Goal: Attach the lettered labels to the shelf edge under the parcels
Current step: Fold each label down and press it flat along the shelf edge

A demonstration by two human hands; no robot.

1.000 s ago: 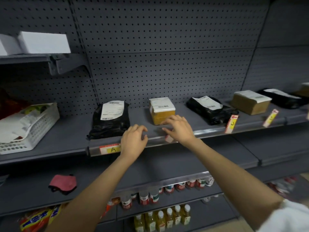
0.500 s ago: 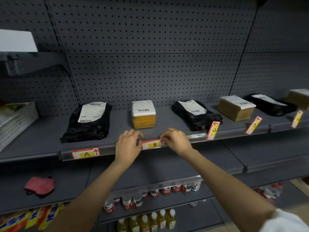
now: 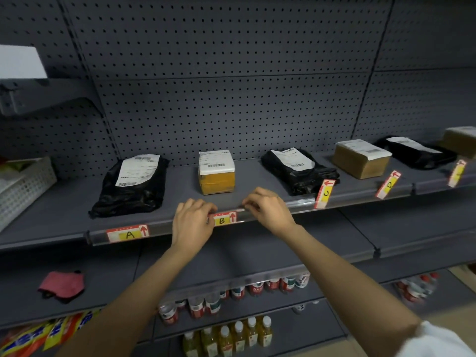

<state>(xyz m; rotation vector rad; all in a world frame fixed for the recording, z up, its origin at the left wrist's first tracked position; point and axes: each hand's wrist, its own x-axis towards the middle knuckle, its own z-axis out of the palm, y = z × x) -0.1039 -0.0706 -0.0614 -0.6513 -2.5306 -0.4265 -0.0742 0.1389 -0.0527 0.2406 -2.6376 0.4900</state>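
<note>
Red and yellow, the B label (image 3: 224,218) now sits flat in the shelf edge (image 3: 270,212) under the yellow box (image 3: 216,171), no longer hidden, left hand (image 3: 192,222) and right hand (image 3: 268,210) apparently pinching its ends, so C (image 3: 325,194) comes next.

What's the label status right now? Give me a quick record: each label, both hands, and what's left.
label A: flat in the shelf edge strip, under the left black parcel
label B: in the strip, below the yellow box
left hand: fingers at B's left end
right hand: fingers on the strip by B's right end
label C: loose, tilted
label D: loose, tilted
remaining: seat C and D
</note>
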